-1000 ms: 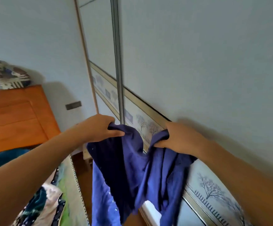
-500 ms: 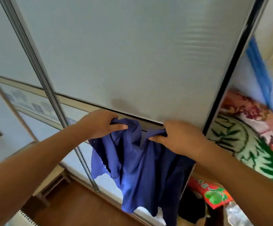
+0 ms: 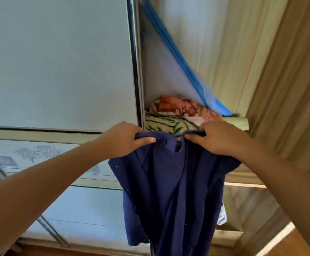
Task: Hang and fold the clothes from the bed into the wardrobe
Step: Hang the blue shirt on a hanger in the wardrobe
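Note:
A dark blue garment (image 3: 170, 182) hangs in front of me, held up by its top edge. My left hand (image 3: 121, 140) grips the left shoulder of it, thumb over the cloth. My right hand (image 3: 218, 139) grips the right shoulder the same way. The neck opening sags between the two hands. Behind the garment is the open part of the wardrobe (image 3: 150, 80), with folded bedding on a shelf. The garment's lower end runs out of the frame.
A pale sliding wardrobe door (image 3: 58, 61) with a tree-print band fills the left. Folded quilts, one green-patterned (image 3: 165, 124) and one floral (image 3: 180, 106), lie on the shelf under a blue-edged bag (image 3: 169, 45). A beige curtain (image 3: 280, 71) hangs at right. Wooden floor shows below.
My view has swung right, from the closed sliding doors to the open wardrobe section and the curtain. Both hands keep their grip on the blue garment, now spread wider apart.

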A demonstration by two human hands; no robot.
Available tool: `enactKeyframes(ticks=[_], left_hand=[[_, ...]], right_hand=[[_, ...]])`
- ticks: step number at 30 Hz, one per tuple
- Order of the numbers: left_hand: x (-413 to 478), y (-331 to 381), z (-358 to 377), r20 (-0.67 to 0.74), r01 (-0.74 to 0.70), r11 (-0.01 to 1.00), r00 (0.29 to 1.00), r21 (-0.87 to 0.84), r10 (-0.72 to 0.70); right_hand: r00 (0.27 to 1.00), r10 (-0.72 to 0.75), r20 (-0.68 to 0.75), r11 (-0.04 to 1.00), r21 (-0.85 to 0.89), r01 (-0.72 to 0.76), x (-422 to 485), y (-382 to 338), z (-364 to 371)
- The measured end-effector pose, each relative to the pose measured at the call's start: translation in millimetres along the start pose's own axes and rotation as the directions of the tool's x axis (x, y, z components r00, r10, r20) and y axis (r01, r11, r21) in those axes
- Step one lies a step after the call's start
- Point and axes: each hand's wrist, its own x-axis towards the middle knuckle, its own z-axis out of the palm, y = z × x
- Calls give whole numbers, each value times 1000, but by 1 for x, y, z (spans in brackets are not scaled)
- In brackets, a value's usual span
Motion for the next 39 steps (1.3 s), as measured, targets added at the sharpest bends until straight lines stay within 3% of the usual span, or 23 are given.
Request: enactKeyframes(ticks=[8,11,22,31,34,39], left_hand=[[95,88,-35,-147,-98,985,982,139,119],[131,100,-65,-163,-47,977,983,210,82],[252,102,-223,-349,138,948,937,286,-32],[310,87,-296,-672,295,931,737,215,-78],[328,81,-278,-687,341,915,718,214,-106],[357,63,-200,-610,359,918,770,171,-188]], right_hand=[[945,298,-134,944,-107,-313,6,110,-84],[922,353,-157,921,-117,-372,10,125,-119],[791,355,-498,885,-94,-456,75,165,-265],[645,228,-729,903,-90,-421,165,172,-345],[676,238,-698,908,-87,-409,189,182,-335],[770,274,-576,931,-41,-361,225,219,-260]])
